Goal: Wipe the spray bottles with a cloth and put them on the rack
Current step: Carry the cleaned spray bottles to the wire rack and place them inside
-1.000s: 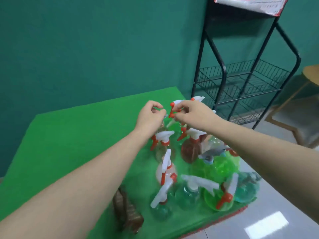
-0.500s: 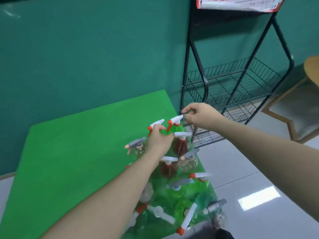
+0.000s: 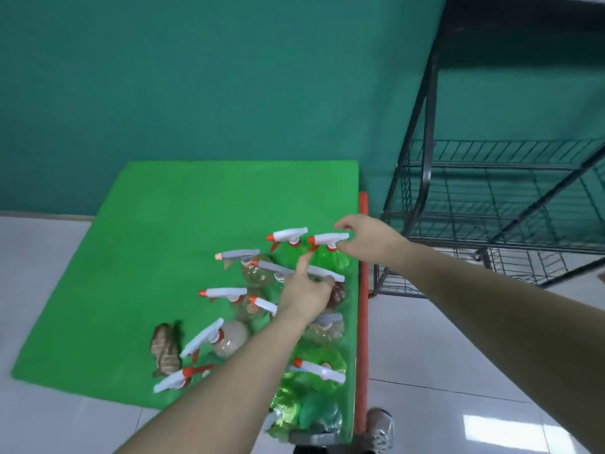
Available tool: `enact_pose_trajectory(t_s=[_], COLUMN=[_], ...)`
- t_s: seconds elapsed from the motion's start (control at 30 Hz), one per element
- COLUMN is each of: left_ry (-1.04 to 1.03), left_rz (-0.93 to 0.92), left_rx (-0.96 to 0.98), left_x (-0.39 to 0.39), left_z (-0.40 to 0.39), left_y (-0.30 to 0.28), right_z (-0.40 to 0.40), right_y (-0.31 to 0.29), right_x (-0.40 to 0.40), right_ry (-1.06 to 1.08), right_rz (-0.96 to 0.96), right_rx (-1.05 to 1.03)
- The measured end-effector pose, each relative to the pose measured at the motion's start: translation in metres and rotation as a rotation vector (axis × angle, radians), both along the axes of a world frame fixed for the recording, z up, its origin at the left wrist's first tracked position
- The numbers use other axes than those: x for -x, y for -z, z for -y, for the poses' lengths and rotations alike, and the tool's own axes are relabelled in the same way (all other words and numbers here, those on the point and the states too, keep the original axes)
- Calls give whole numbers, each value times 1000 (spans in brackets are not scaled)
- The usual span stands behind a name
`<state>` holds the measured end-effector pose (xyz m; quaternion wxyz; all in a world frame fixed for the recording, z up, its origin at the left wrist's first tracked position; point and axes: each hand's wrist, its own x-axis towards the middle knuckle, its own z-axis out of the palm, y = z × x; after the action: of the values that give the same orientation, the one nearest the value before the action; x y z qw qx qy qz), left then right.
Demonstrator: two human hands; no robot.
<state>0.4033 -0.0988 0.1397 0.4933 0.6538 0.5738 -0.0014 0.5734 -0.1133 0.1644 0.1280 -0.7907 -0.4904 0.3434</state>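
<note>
Several spray bottles stand packed along the right side of the green table (image 3: pixel 183 217). My right hand (image 3: pixel 368 239) pinches the rear of the white sprayer head of a green spray bottle (image 3: pixel 327 257) at the far end of the group. My left hand (image 3: pixel 306 294) lies just in front of it. Its index finger points up toward that bottle's trigger, and its other fingers curl over the white sprayer head of a brown spray bottle (image 3: pixel 339 294). A crumpled brown cloth (image 3: pixel 165 352) lies on the table left of the bottles, untouched. The black wire rack (image 3: pixel 491 191) stands right of the table.
A red strip (image 3: pixel 362 306) runs along the table's right edge, with a narrow gap to the rack. The rack's wire shelves hold nothing that I can see. White tiled floor (image 3: pixel 442 371) lies below, and a shoe (image 3: pixel 379 430) shows at the table's near corner. A teal wall stands behind.
The view has swung so the table and rack sit more square and further below. My right hand stays on the green bottle's sprayer head. My left hand has shifted slightly, its index finger now stretched out.
</note>
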Motion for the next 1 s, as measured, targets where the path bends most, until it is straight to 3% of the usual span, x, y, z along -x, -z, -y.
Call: enact_pose_trajectory(t_s=[0.23,0.43,0.73,0.87,1.0], left_ry=[-106,-262,-643,-657,-532], left_rz=[45,86,-89,-115,-66], left_rx=[112,-13,-175,-222,-272], left_x=[-10,-22,-56,-59,-61], left_z=[7,18,12,21,34], left_y=[34,50,64,53,23], right_z=[-3,-34,-50,-36,-6], right_y=[19,40,70,57,30], right_x=[-2,-8,-34,-47,-58], right_ry=[-95,-273,-487,-440,-428], right_rz=[80,95,231,183,89], right_rx=[16,26,-37,-119,-125])
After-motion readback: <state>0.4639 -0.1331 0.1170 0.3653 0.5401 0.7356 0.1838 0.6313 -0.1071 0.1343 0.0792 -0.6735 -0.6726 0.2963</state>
